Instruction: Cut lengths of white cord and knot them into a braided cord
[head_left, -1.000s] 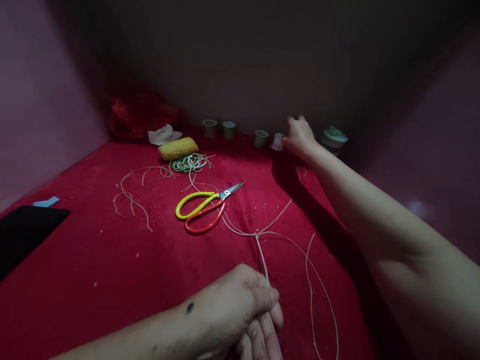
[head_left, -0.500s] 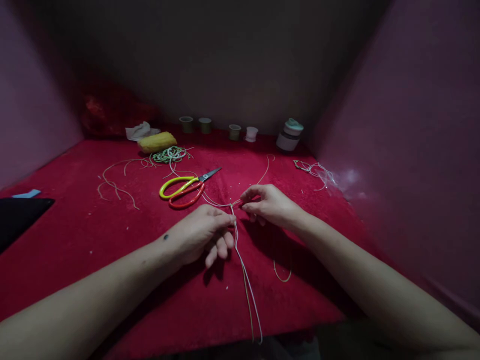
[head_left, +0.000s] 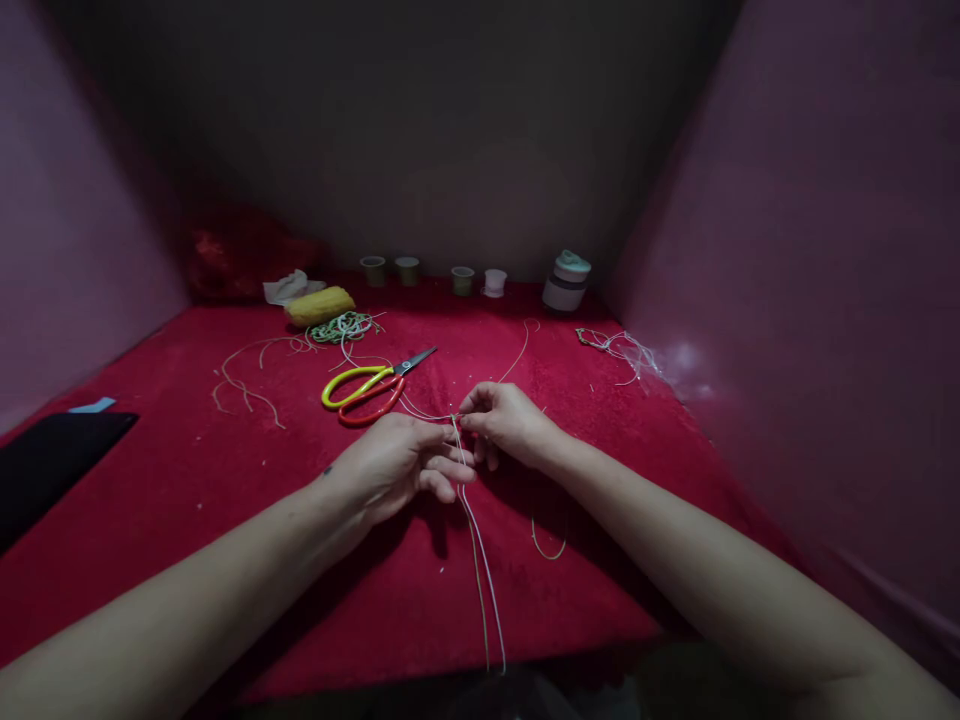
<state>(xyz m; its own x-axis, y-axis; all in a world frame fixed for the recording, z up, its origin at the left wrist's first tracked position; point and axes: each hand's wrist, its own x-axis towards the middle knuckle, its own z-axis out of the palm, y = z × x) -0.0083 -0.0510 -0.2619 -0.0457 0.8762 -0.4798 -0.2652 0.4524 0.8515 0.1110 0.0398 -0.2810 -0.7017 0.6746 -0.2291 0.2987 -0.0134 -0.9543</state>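
My left hand [head_left: 397, 465] and my right hand [head_left: 506, 425] meet over the red cloth [head_left: 187, 500] and pinch the same thin pale cords [head_left: 476, 545] between thumb and fingers. The cords hang from the pinch toward me, past the cloth's near edge. More strands run from the pinch back toward the scissors. The yellow-and-red handled scissors [head_left: 371, 382] lie just beyond my left hand, blades pointing right.
At the back stand several small cups [head_left: 409, 270], a white spool [head_left: 494, 282] and a lidded jar [head_left: 566, 281]. A yellow cord roll [head_left: 320, 305] and a green-white cord tangle [head_left: 343, 326] lie back left, loose strands [head_left: 244, 385] left, another tangle [head_left: 619, 347] right. A black flat thing [head_left: 52, 460] lies far left.
My right hand came back from the cups at the rear and joined the left on the cords. Both hands have since drawn closer together.
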